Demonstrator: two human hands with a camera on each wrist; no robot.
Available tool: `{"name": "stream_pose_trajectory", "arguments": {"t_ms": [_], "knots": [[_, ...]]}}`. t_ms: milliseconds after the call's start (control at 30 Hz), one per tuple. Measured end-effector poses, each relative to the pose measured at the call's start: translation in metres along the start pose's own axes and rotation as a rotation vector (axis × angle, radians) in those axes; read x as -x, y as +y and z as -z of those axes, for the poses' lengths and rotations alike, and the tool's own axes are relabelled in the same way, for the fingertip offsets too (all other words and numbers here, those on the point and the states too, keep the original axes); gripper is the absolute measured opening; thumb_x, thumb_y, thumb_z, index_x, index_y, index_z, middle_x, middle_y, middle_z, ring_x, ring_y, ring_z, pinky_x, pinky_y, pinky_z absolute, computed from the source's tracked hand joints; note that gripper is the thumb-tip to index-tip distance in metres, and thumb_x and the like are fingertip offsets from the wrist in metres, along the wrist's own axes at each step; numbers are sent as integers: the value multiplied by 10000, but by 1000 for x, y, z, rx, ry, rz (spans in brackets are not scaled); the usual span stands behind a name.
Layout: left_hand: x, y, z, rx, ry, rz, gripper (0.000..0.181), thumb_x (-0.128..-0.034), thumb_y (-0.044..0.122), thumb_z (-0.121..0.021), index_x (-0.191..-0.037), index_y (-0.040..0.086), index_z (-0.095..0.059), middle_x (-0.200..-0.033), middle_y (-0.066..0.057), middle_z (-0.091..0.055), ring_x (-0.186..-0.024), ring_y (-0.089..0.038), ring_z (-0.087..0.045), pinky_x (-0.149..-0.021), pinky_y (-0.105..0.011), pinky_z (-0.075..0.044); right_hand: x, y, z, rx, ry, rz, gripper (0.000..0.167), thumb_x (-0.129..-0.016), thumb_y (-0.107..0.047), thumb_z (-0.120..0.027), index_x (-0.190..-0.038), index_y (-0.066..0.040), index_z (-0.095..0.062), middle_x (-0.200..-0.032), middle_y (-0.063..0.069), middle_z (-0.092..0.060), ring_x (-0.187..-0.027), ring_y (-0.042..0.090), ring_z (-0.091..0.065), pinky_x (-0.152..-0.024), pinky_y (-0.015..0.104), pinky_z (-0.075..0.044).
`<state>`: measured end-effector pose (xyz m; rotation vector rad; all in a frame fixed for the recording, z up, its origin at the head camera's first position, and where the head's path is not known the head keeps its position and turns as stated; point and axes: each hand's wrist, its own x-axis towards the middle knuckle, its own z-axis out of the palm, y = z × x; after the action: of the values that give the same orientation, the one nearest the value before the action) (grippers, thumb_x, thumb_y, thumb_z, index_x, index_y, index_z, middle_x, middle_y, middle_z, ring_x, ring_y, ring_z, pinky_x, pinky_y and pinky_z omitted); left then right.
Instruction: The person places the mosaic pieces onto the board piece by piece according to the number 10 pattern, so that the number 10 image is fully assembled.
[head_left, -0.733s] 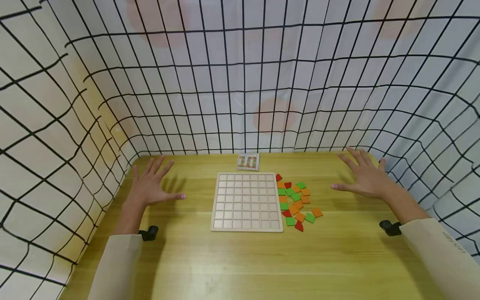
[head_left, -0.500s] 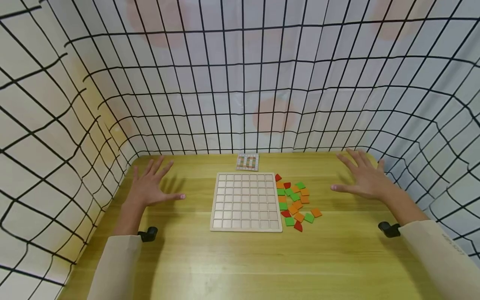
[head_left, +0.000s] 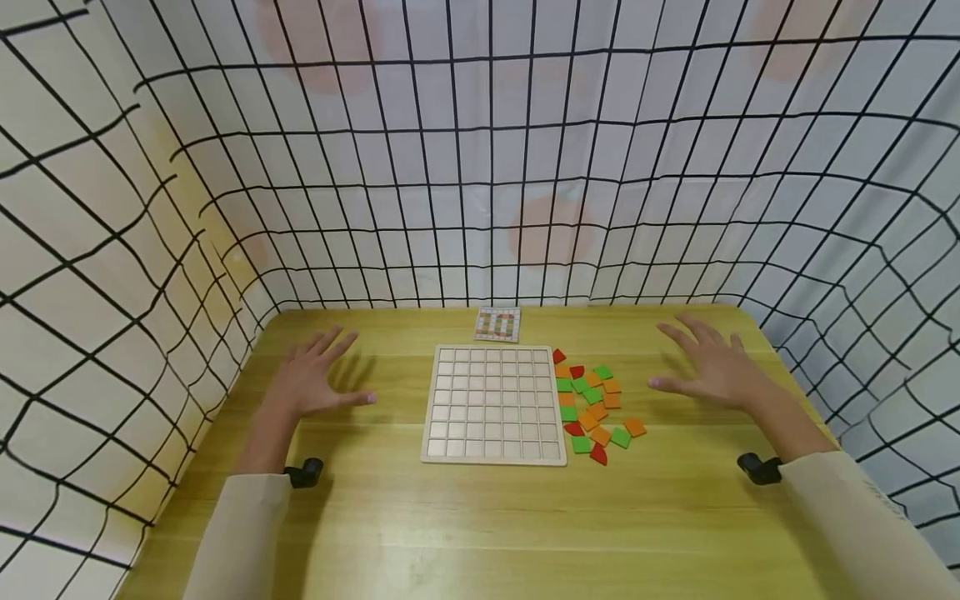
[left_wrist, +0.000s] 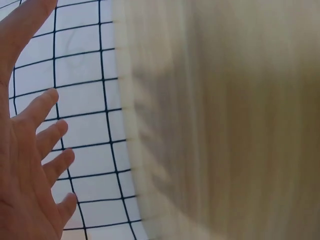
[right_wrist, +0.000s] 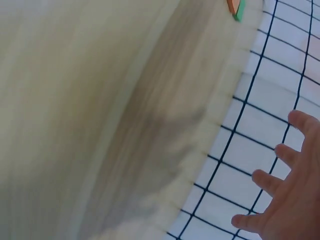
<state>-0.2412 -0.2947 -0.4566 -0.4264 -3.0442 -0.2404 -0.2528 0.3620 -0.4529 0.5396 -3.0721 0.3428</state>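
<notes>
In the head view a pale square grid board [head_left: 493, 406] lies in the middle of the table. Loose orange, green and red tiles [head_left: 593, 396] are scattered along its right side, some touching its edge. Behind the board is a small patterned card [head_left: 497, 324]. My left hand [head_left: 309, 379] hovers left of the board, fingers spread, holding nothing. To the right of the tiles my right hand [head_left: 708, 367] is held over the table, fingers apart and nothing in it. Both wrist views show the spread fingers; a few tiles [right_wrist: 236, 8] peek in at the top of the right one.
A wooden table [head_left: 480, 525] carries everything. White walls with a black grid [head_left: 491, 183] rise behind it and at both sides. A small black device [head_left: 303, 472] sits at the left wrist, another black device [head_left: 760, 468] at the right.
Both hands have moved inward, the right one to the left and the left one slightly to the right. Board, tiles and card have stayed in place.
</notes>
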Motion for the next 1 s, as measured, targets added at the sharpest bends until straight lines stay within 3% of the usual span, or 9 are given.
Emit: {"name": "stream_pose_trajectory", "arguments": {"t_ms": [167,367,700,1000], "knots": [[-2,7,-12,43,13,-23,1139,-744,823,-680,-1640,236,-294,-1692,-149,-284,-1516,-479,-298,-1188,-731,-240,-7,-10,-16,-18,-12,9,971,-890,-701,-648,-1639,-203,-281,-1698,201,-201,-1498,539,-252,-1100,824,-223],[-4,20,-25,101,-39,-39,1138,-715,854,-681,-1624,261,-341,-1687,-116,-311,-1514,-467,-321,-1153,-732,-313,-18,-28,-33,-43,-5,55,870,-921,-671,-630,-1567,-124,-425,-1616,225,-364,-1424,504,-398,-1060,739,-398],[-2,45,-41,134,-58,-127,1080,-703,879,-667,-1581,297,-431,-1667,-92,-362,-1504,-453,-349,-1149,-727,-323,-45,-61,-61,-81,8,103,574,-1000,-558,-592,-1382,-133,-645,-1457,162,-563,-1336,404,-512,-1081,641,-443],[2,62,-48,184,-56,-216,1034,-694,801,-746,-1549,279,-491,-1636,-75,-423,-1492,-415,-388,-1208,-649,-297,-50,-77,-72,-99,77,85,389,-1035,-471,-581,-1163,-156,-769,-1288,128,-671,-1227,375,-573,-1052,636,-436]]}}
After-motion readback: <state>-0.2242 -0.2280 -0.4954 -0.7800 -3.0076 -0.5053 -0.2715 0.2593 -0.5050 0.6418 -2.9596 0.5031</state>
